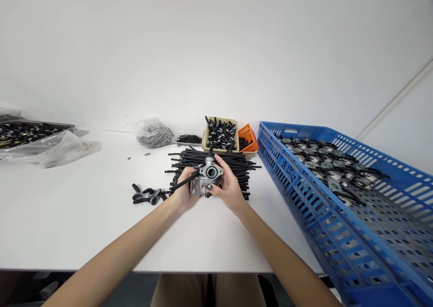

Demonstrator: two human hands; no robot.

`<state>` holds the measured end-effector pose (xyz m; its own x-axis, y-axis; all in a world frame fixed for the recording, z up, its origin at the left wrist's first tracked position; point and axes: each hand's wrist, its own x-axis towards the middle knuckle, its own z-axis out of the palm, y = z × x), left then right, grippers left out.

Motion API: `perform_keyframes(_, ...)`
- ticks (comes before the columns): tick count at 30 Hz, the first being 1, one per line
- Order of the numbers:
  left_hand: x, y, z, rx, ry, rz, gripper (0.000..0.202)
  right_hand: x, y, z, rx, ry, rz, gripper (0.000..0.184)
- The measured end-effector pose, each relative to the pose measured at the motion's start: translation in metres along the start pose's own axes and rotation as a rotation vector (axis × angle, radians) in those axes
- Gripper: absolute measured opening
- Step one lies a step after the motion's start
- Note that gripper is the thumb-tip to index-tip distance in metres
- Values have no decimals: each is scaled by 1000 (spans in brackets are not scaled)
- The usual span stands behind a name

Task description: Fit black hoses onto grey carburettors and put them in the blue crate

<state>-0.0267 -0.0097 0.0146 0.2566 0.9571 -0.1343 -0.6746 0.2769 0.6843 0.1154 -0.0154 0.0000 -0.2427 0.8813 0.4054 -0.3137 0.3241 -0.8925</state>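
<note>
A silver metal carburetor [201,183] with a round bore facing me is held between both hands above the table. My left hand [185,190] is closed round its left side, and a black rubber hose sticks out over that hand. My right hand [230,188] grips the right side, its thumb on the lower front and a finger up along the top. A black cap [211,150] tops the carburetor. Behind it lies a wide pile of black hoses [233,167]. Left of my left hand rest several loose black-and-grey fittings [149,196].
On the right, a large blue crate [294,176] holds several carburetors [324,155]. At the back stand a cream bin [204,141] of black fittings, an orange basket [249,137], a tray of black rings [189,139] and a bag of small grey parts [154,134]. A dark tray [34,133] sits far left.
</note>
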Motion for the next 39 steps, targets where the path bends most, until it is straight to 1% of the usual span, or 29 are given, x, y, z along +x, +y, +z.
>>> perform_keyframes(4,-1,1,4,-38,27,-17,21,0,1,0,-4,-15,-6,92)
perform_keyframes(10,-2,1,5,-31,57,-25,20,0,2,0,-8,-27,-18,91)
perform_keyframes(15,-2,1,6,-32,49,-10,21,0,1,0,-5,-28,-15,89)
perform_keyframes(23,-1,1,5,-28,67,-10,21,0,1,0,-10,-30,-5,88)
perform_keyframes(31,0,0,2,-17,49,-18,21,0,-1,1,-23,-25,3,88)
perform_keyframes(35,-1,0,2,43,33,1,25,0,-2,1,-35,-21,7,87)
perform_keyframes(39,-3,0,1,104,37,3,21,0,-1,1,-25,-25,-3,86)
